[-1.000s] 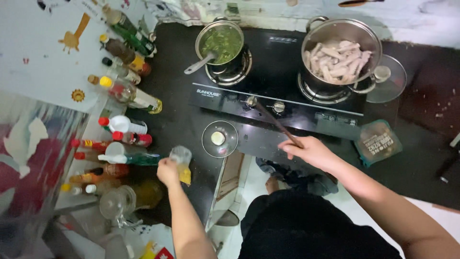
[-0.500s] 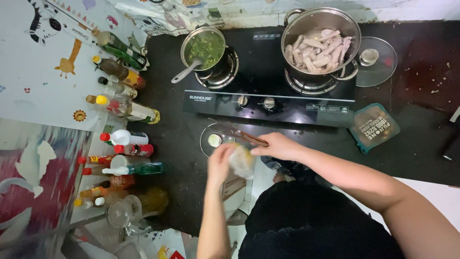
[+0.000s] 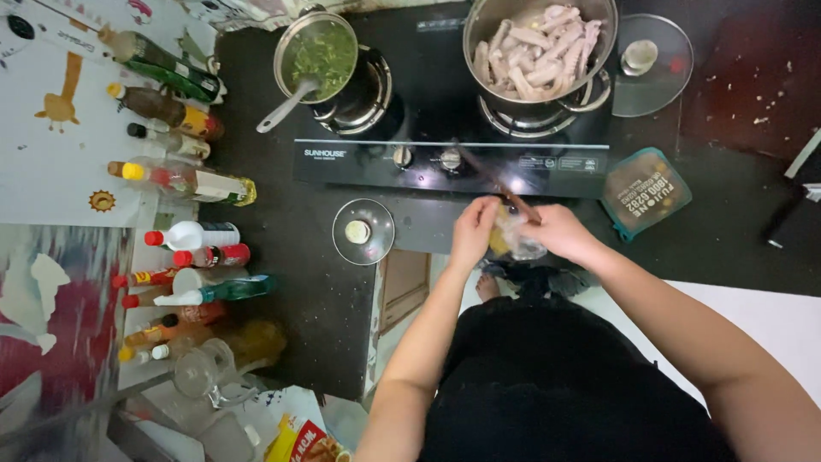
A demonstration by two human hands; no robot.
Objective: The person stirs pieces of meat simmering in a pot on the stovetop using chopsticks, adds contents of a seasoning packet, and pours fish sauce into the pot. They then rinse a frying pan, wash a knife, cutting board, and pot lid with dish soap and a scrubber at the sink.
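Before black stove, both hands grip small jar

Home kitchen: gas stove, pots, sauce bottles.

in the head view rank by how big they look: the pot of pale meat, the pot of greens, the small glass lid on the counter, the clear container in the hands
1. pot of pale meat, partly cut off by the frame's top edge
2. pot of greens
3. small glass lid
4. clear container, mostly hidden by the left hand and right hand, so its size is unsure
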